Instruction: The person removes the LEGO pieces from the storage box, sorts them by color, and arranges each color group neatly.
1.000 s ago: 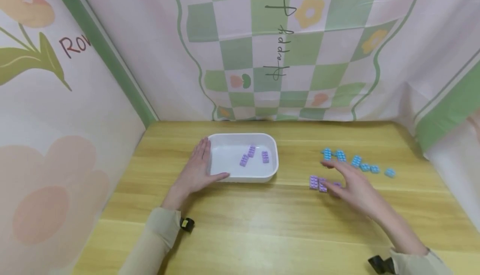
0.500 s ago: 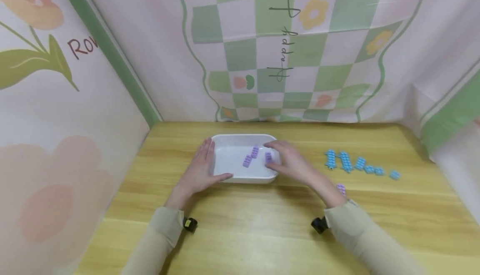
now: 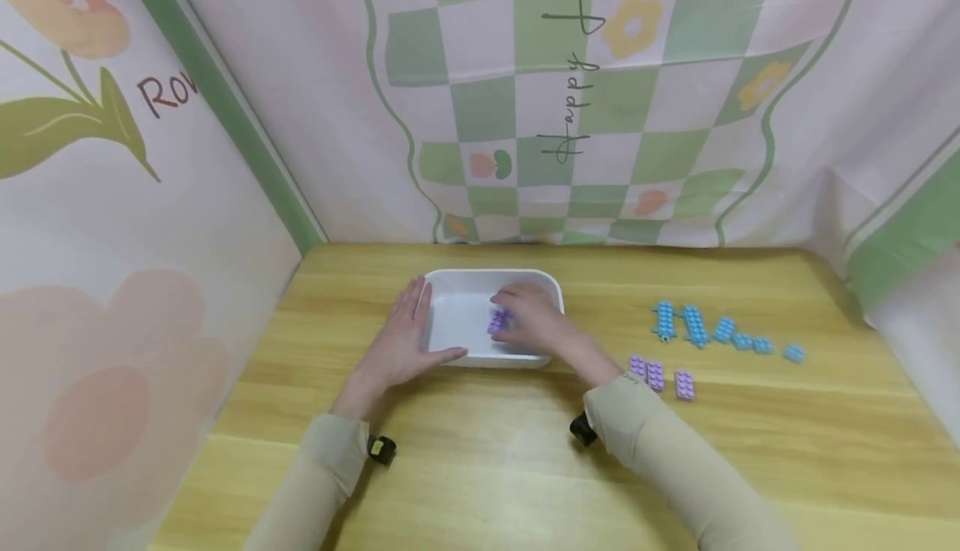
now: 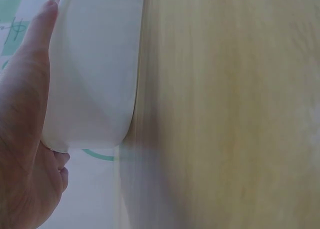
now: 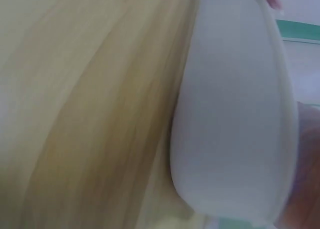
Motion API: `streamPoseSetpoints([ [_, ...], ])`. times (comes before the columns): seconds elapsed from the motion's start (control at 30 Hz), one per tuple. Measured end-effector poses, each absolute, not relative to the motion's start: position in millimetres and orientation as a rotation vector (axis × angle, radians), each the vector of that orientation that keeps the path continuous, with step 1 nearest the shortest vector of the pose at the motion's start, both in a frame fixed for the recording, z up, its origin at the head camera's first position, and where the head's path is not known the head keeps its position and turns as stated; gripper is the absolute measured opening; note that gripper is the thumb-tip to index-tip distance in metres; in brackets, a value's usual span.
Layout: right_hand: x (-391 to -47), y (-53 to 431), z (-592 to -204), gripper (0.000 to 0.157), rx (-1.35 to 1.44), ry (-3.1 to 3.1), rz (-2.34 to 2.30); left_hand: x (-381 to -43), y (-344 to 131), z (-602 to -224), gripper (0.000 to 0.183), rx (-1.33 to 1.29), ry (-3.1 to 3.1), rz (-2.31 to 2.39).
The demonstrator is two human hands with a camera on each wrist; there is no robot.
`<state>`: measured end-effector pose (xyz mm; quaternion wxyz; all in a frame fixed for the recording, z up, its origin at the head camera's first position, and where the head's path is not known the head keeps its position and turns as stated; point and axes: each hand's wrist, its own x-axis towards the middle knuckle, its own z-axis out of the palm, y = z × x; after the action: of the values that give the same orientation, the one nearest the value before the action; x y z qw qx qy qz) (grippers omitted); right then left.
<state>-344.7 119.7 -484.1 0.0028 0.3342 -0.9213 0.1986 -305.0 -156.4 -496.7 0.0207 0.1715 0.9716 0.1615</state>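
Observation:
My left hand (image 3: 397, 338) rests on the left end of a white plastic tub (image 3: 450, 358), fingers straight along its end, thumb on the front rim. In the left wrist view, the thumb (image 4: 37, 34) lies against the tub's wall (image 4: 95, 74). My right hand (image 3: 531, 318) reaches inside the tub, thumb and fingers closed around purple toy building bricks (image 3: 498, 320), partly hidden beneath them. Three more purple bricks (image 3: 655, 376) lie on the table beyond the right sleeve. In the right wrist view, the tub's outer wall (image 5: 230, 114) hides most of the hand.
Several blue toy building bricks (image 3: 693, 325) are spread over the right side of the wooden table (image 3: 480, 451). A checkered fabric curtain (image 3: 551, 117) hangs along the back edge, with a flowered panel (image 3: 97, 326) at the left.
My right hand has gone from the purple bricks on the table leftward into the tub, then to the bricks in its middle. The left hand stays on the tub.

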Motion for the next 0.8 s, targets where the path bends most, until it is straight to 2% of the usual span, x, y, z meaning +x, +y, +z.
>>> streamPoseSetpoints([
  [0.27, -346, 106, -495, 0.028, 1.066, -2.960, 0.415, -300, -158, -497, 0.132, 0.505, 3.007, 0.512],
  [0.57, -345, 109, -503, 0.037, 0.894, -2.977, 0.398, -301, -158, -504, 0.131, 0.510, 2.992, 0.512],
  [0.8, -353, 111, -497, 0.044, 0.889, -2.981, 0.437, -307, -157, -499, 0.131, 0.515, 3.012, 0.509],
])
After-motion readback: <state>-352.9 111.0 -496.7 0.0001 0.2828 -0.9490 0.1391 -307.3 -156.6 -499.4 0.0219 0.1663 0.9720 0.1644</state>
